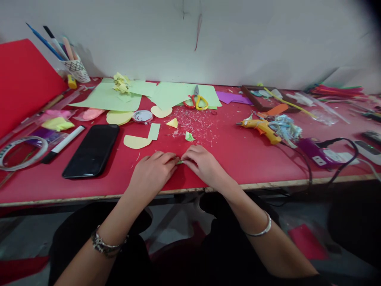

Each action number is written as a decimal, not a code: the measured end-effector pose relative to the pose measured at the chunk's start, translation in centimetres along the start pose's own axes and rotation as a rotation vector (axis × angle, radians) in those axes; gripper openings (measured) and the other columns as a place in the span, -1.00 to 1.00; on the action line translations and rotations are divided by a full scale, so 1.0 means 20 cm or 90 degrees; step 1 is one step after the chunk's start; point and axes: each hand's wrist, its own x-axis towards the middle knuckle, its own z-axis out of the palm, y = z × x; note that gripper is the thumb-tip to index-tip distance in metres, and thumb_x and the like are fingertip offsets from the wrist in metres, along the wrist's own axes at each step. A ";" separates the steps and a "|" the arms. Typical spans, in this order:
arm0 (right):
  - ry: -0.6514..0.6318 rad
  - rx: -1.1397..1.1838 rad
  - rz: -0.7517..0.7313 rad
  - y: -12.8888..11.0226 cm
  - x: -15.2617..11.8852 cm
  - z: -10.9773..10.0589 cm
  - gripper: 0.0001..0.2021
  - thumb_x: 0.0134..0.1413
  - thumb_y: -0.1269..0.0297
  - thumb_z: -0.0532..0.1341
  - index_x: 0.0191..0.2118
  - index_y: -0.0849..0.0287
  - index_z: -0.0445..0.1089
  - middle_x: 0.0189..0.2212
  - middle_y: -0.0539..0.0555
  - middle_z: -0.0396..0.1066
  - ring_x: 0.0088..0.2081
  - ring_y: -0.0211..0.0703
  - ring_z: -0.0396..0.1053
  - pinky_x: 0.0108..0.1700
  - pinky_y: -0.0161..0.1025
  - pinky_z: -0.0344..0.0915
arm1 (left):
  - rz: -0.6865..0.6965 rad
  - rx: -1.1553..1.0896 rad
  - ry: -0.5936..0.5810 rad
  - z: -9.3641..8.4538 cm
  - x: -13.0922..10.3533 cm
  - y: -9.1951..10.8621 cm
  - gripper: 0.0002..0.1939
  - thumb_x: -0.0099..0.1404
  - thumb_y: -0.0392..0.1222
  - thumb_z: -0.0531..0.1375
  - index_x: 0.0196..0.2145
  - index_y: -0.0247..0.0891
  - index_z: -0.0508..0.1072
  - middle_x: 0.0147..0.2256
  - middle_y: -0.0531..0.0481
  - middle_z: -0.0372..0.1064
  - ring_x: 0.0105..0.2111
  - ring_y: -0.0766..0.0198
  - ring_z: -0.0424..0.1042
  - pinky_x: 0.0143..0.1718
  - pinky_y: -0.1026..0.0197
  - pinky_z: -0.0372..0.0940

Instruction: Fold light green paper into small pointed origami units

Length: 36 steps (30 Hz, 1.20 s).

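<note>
Green piece [180, 162] lies between fingertips of left hand [154, 169] and right hand [202, 163].

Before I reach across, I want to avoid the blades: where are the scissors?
In the head view, the scissors lie just right of centre at the near edge of the green paper, left of the glue gun.

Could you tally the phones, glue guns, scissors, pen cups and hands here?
Phone: 1
Glue gun: 1
Scissors, one pair: 1
Pen cup: 1
Hands: 2, left hand and right hand
Total: 6
</note>
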 end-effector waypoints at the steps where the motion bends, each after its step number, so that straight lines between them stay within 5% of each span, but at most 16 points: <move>1: -0.003 -0.018 -0.010 0.00 0.00 0.00 -0.90 0.09 0.44 0.10 -0.35 0.24 0.36 -0.35 0.09 0.33 -0.26 -0.20 0.25 -0.21 -0.27 0.17 | -0.003 -0.002 0.003 0.01 0.00 0.00 -0.76 0.29 -0.19 0.03 -0.17 -0.22 0.44 -0.18 -0.03 0.40 -0.25 0.18 0.35 -0.38 0.21 0.21; 8: -0.053 -0.118 -0.055 -0.04 0.00 -0.03 -0.86 0.10 0.48 0.06 -0.40 0.28 0.35 -0.40 0.11 0.32 -0.31 -0.19 0.21 -0.24 -0.27 0.17 | -0.032 -0.070 0.047 0.05 0.02 -0.02 -0.81 0.27 -0.16 0.06 -0.26 -0.28 0.40 -0.32 -0.03 0.38 -0.32 0.25 0.34 -0.49 0.31 0.12; 15: -0.015 -0.056 -0.051 -0.02 0.00 0.00 -0.86 0.07 0.52 0.05 -0.39 0.27 0.33 -0.39 0.11 0.29 -0.30 -0.19 0.20 -0.22 -0.25 0.19 | -0.046 -0.058 0.003 0.02 0.05 0.02 -0.82 0.26 -0.21 0.06 -0.44 -0.30 0.37 -0.45 -0.03 0.35 -0.40 0.21 0.33 -0.42 0.22 0.10; 25: -0.011 0.011 -0.072 0.01 0.02 -0.02 -0.93 0.04 0.50 0.13 -0.36 0.26 0.33 -0.38 0.08 0.29 -0.29 -0.20 0.22 -0.21 -0.27 0.21 | -0.104 -0.318 -0.061 0.00 0.09 -0.04 -0.87 0.23 -0.23 0.09 -0.42 -0.32 0.37 -0.43 -0.03 0.35 -0.43 0.27 0.33 -0.44 0.29 0.14; 36: -0.052 0.001 -0.049 -0.01 0.05 -0.04 -0.88 0.05 0.54 0.09 -0.33 0.30 0.36 -0.36 0.11 0.31 -0.27 -0.20 0.21 -0.17 -0.25 0.19 | -0.082 -0.184 -0.039 0.02 0.06 -0.01 -0.88 0.25 -0.24 0.08 -0.30 -0.34 0.35 -0.37 -0.06 0.32 -0.36 0.23 0.31 -0.40 0.27 0.17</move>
